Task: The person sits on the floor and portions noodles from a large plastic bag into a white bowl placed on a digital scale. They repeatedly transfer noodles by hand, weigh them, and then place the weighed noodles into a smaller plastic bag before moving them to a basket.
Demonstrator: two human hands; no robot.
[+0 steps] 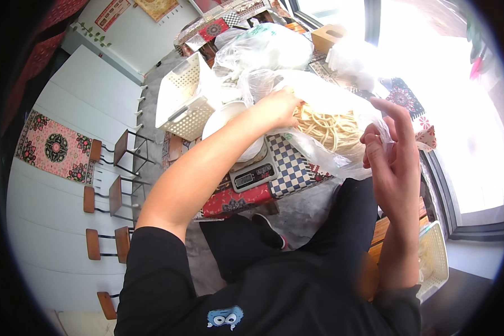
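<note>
Thick pale noodles (pixel 329 128) lie in a large clear plastic bag (pixel 323 90) on the table before me. My left hand (pixel 282 107) reaches into the bag's opening at the noodles' left side; its fingertips are hidden, so whether they hold any cannot be told. My right hand (pixel 388 145) pinches the right edge of the bag between thumb and fingers, with the index finger raised. Below my left forearm, a white bowl (pixel 224 117) stands partly hidden at a digital kitchen scale (pixel 254 176) whose display is lit.
A white perforated plastic basket (pixel 189 101) stands left of the bowl. Behind are a filled plastic bag (pixel 273 48), a cardboard box (pixel 326 37) and a stack of clear containers (pixel 353 59). Another basket (pixel 437 260) sits low on the right. Chairs (pixel 124 153) line the left wall.
</note>
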